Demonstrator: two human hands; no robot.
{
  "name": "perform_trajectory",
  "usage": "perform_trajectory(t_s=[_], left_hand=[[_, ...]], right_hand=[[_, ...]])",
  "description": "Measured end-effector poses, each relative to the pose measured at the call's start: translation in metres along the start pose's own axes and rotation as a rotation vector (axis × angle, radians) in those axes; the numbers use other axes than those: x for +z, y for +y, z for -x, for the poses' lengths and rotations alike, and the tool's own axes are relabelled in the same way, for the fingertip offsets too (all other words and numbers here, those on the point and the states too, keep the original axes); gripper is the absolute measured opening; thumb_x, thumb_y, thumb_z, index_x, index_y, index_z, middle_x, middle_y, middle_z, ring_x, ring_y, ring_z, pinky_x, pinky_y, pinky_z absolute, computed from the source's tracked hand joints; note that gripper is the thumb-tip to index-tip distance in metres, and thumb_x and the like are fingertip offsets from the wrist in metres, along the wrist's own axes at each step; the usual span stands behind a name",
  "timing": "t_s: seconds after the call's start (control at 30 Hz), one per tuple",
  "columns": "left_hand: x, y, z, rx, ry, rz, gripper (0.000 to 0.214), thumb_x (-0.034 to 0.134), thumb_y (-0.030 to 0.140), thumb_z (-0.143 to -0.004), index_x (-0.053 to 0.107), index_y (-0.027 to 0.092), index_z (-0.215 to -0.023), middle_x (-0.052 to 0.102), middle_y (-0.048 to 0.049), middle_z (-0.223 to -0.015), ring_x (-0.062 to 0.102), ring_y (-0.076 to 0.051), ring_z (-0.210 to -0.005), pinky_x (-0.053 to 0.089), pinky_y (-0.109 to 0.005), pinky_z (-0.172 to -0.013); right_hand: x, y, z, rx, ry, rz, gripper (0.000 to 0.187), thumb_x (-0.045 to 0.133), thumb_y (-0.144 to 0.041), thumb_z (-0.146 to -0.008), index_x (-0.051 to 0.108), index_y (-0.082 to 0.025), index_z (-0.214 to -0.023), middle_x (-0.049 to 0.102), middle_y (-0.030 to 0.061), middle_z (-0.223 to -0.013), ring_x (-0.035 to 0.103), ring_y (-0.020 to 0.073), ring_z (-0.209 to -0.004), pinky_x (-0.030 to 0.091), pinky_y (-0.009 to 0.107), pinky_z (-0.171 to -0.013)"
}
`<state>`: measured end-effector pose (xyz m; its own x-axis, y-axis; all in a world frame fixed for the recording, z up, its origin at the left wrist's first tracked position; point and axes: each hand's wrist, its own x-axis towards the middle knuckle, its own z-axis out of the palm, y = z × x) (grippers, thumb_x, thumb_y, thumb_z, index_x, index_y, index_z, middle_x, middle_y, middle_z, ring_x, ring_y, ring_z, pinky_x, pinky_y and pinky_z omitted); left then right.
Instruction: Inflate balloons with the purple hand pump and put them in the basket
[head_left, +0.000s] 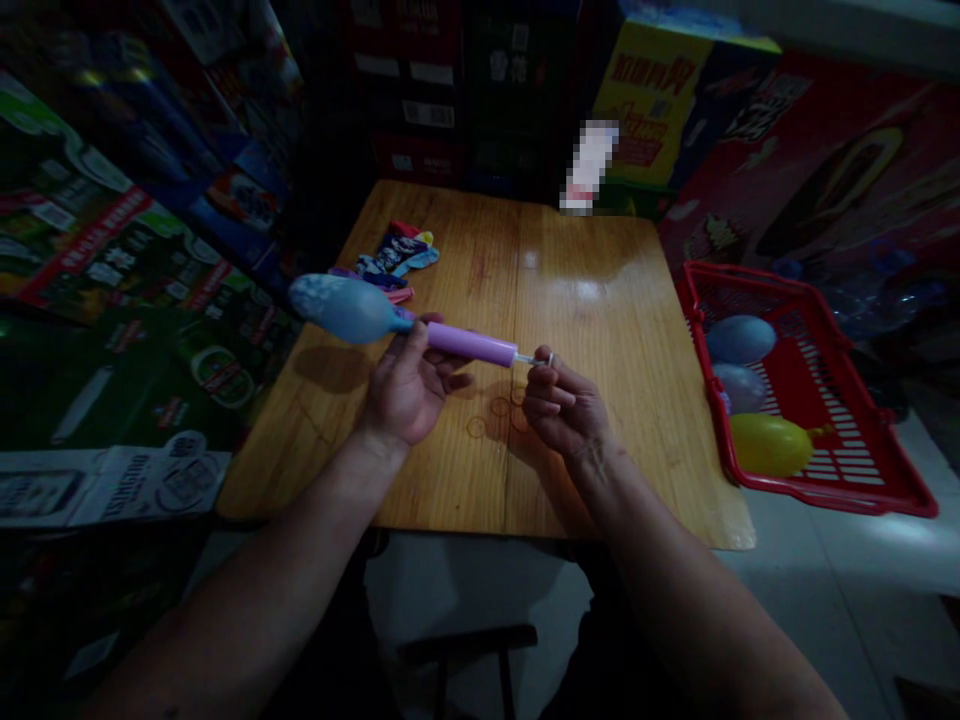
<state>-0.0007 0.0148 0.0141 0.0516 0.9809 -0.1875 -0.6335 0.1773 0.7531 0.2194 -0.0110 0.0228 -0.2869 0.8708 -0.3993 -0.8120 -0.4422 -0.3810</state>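
A purple balloon pump (472, 344) lies level between my two hands above the wooden table. My left hand (411, 385) is closed around its nozzle end, where the neck of a partly inflated blue balloon (349, 308) sits on it. The thumb presses near that neck. My right hand (564, 405) grips the handle at the other end of the pump, with a short stretch of the thin white rod showing. Below the pump, several rubber bands (500, 406) lie on the tabletop. Behind the blue balloon is a small pile of uninflated balloons (397, 252).
To the right of the wooden table (442, 490) is a red basket (825, 495) holding a yellow balloon (772, 445) and blue ones. Stacked drink cartons (150, 390) stand on the left, with more boxes (652, 90) behind. A stool (471, 643) is below the front edge.
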Motion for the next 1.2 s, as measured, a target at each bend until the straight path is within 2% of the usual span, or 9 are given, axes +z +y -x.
perform_trajectory(t_s=[0.13,0.3,0.43,0.6,0.7,0.8,0.93,1.2], left_hand=[[0.007,-0.011,0.009,-0.055,-0.044,0.024,0.032,0.073,0.049,-0.096,0.066,0.025,-0.115,0.078,-0.0044,-0.100,0.078,-0.022,-0.086,0.064,-0.031,-0.066],[0.008,-0.012,0.006,-0.053,-0.049,0.019,0.028,0.071,0.047,-0.097,0.066,0.025,-0.114,0.079,-0.0051,-0.103,0.078,-0.022,-0.087,0.064,-0.032,-0.069],[0.008,-0.015,0.003,-0.053,-0.020,0.025,0.028,0.071,0.048,-0.097,0.068,0.025,-0.112,0.078,-0.0036,-0.097,0.078,-0.021,-0.084,0.062,-0.029,-0.066],[0.004,-0.003,-0.004,-0.026,0.045,0.040,0.028,0.068,0.047,-0.100,0.070,0.023,-0.115,0.077,-0.0042,-0.090,0.078,-0.021,-0.082,0.060,-0.026,-0.061],[0.003,0.003,-0.004,0.022,0.079,0.016,0.029,0.062,0.048,-0.103,0.070,0.025,-0.120,0.078,-0.0061,-0.095,0.078,-0.021,-0.086,0.060,-0.025,-0.060],[0.006,-0.002,0.004,-0.027,0.022,-0.008,0.029,0.064,0.049,-0.101,0.068,0.026,-0.119,0.079,-0.0060,-0.105,0.078,-0.023,-0.092,0.060,-0.026,-0.060],[0.009,-0.010,0.011,-0.056,-0.002,-0.019,0.028,0.070,0.049,-0.098,0.069,0.026,-0.112,0.079,-0.0051,-0.103,0.078,-0.023,-0.089,0.061,-0.028,-0.062],[0.007,-0.008,0.004,-0.063,-0.006,0.010,0.027,0.068,0.047,-0.099,0.068,0.024,-0.113,0.078,-0.0057,-0.100,0.077,-0.020,-0.082,0.061,-0.027,-0.065]], right_hand=[[0.000,0.012,-0.003,0.047,-0.039,0.005,0.019,0.049,-0.015,-0.107,0.064,-0.017,-0.095,0.058,-0.0074,-0.066,0.019,0.0016,-0.040,0.032,0.011,-0.042],[-0.002,0.010,-0.004,0.037,-0.040,-0.048,0.024,0.043,-0.015,-0.109,0.063,-0.017,-0.097,0.058,-0.0073,-0.066,0.021,0.0013,-0.039,0.033,0.010,-0.042],[-0.003,0.009,-0.005,0.037,-0.051,-0.013,0.019,0.048,-0.014,-0.107,0.064,-0.017,-0.097,0.058,-0.0074,-0.067,0.021,0.0014,-0.040,0.034,0.011,-0.043],[-0.003,-0.009,0.001,0.013,-0.084,0.048,0.018,0.050,-0.014,-0.106,0.065,-0.018,-0.097,0.058,-0.0079,-0.067,0.022,0.0015,-0.041,0.032,0.011,-0.043],[-0.004,-0.015,0.004,-0.035,-0.085,0.057,0.019,0.050,-0.015,-0.106,0.065,-0.020,-0.096,0.057,-0.0086,-0.066,0.023,0.0016,-0.040,0.031,0.011,-0.043],[-0.005,-0.004,0.001,-0.006,-0.089,0.021,0.016,0.052,-0.015,-0.106,0.065,-0.018,-0.096,0.057,-0.0085,-0.066,0.022,0.0013,-0.039,0.032,0.011,-0.042],[-0.006,0.012,-0.004,0.069,-0.075,-0.037,0.016,0.050,-0.015,-0.107,0.064,-0.017,-0.100,0.059,-0.0074,-0.066,0.024,0.0016,-0.039,0.035,0.011,-0.042],[-0.002,0.011,-0.005,0.053,-0.068,-0.035,0.018,0.048,-0.013,-0.106,0.064,-0.018,-0.099,0.064,-0.0058,-0.071,0.030,0.0018,-0.042,0.038,0.012,-0.045]])
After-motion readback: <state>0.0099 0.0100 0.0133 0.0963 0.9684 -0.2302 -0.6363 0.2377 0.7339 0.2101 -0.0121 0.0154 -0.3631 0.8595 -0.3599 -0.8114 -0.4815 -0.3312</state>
